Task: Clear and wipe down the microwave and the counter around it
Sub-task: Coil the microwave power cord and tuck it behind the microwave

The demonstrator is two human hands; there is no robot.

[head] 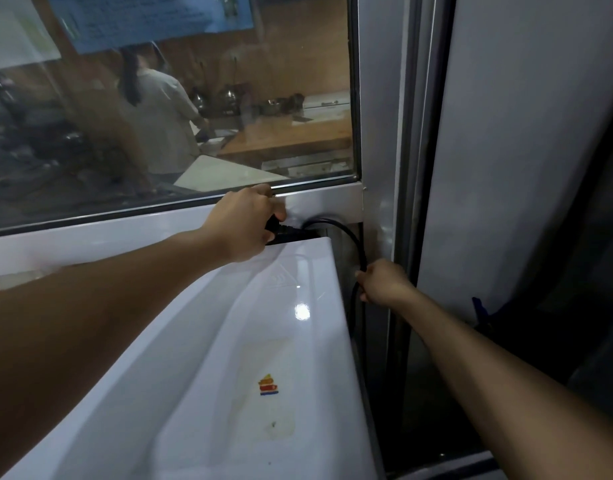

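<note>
While we lean over the glossy white microwave top, which fills the near left and middle of the view, both our arms reach toward the far wall. At far left a wide glass window in a white frame shows another room, where a person in a pale shirt stands with their back to us beside a wooden worktop carrying metal pots.

Our left hand lies at the far edge of the microwave, just under the window sill, its fingers curled round a black plug that sits behind the appliance; whether the plug is seated in a socket we cannot tell. On the microwave top near us is a yellowed clear sticker with a small red, orange and blue emblem, and a bright glare spot lies farther back.

From the plug a black power cord arcs right and drops down the gap between the microwave's right side and a grey metal post. Our right hand is clamped on that cord, low in the gap. Right of the post stands a pale grey panel, with dark shadow beyond it.
</note>
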